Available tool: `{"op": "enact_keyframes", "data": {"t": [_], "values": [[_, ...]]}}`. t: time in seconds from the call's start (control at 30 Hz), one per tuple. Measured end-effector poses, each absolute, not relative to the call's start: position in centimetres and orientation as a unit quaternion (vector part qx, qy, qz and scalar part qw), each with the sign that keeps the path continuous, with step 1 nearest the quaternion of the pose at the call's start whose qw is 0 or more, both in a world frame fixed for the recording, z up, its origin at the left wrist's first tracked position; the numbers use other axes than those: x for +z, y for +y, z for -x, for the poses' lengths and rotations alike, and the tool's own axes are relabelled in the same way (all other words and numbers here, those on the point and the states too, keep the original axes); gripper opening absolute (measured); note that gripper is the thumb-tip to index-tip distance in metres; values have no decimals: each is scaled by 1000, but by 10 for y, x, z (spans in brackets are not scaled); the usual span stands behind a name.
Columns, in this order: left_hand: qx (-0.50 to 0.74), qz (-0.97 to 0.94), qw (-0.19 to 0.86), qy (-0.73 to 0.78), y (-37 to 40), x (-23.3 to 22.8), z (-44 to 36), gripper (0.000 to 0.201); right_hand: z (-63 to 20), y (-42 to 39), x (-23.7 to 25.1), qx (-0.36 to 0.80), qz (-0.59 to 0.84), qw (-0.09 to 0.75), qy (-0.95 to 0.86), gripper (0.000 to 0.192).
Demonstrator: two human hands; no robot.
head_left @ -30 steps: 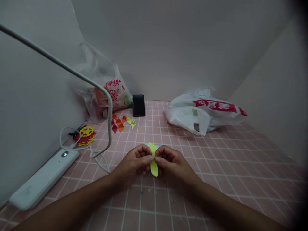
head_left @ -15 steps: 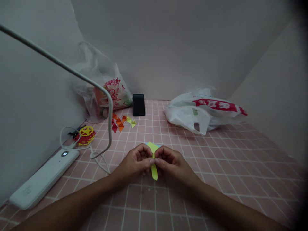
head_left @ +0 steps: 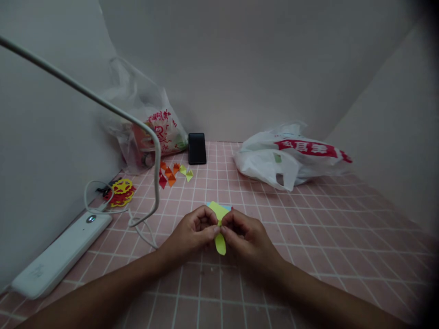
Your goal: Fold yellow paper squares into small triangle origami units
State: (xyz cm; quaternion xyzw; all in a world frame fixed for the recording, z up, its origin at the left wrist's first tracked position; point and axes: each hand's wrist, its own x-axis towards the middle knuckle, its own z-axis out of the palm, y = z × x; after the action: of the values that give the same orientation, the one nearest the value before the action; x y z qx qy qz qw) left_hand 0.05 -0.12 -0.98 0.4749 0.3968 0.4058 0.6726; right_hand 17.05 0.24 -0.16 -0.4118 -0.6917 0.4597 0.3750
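My left hand [head_left: 197, 227] and my right hand [head_left: 248, 230] meet at the middle of the table. Both have thumb and fingers pinched on a small yellow-green piece of paper [head_left: 220, 245], whose narrow rounded end points toward me. Fingers hide most of the pinched part. Just beyond the fingertips shows a wider yellow-green paper [head_left: 218, 209], with the edge of a light blue sheet [head_left: 227, 208] under it; I cannot tell whether this is joined to the held piece. Farther off to the left lie several small folded paper pieces, red, orange [head_left: 170, 176] and yellow [head_left: 189, 174].
A white power bank [head_left: 63, 256] with a cable [head_left: 156, 183] lies at left, beside yellow and red cut-out shapes [head_left: 120, 192]. A black phone [head_left: 197, 148] leans at the back, between a filled plastic bag [head_left: 161, 132] and a white plastic bag [head_left: 264, 162]. Walls enclose the pink tiled surface [head_left: 329, 256].
My right hand has shifted slightly right and its fingers have turned a little. More of the wide yellow-green paper and blue sheet shows beyond the fingertips. Both hands keep their pinch.
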Motion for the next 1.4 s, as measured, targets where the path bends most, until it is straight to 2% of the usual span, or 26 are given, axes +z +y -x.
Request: {"op": "enact_keyframes", "data": {"t": [0.5,0.9,1.4], "values": [[404,-536,593,445,-7,-2,-1,15,-171,2,-2,464,419,375,-684,16],[382,-467,657,451,-4,-1,-1,20,-172,5,1,570,381,378,-623,16],[377,-486,656,437,-5,-6,0,21,-172,5,-2,541,394,368,-645,14]]}}
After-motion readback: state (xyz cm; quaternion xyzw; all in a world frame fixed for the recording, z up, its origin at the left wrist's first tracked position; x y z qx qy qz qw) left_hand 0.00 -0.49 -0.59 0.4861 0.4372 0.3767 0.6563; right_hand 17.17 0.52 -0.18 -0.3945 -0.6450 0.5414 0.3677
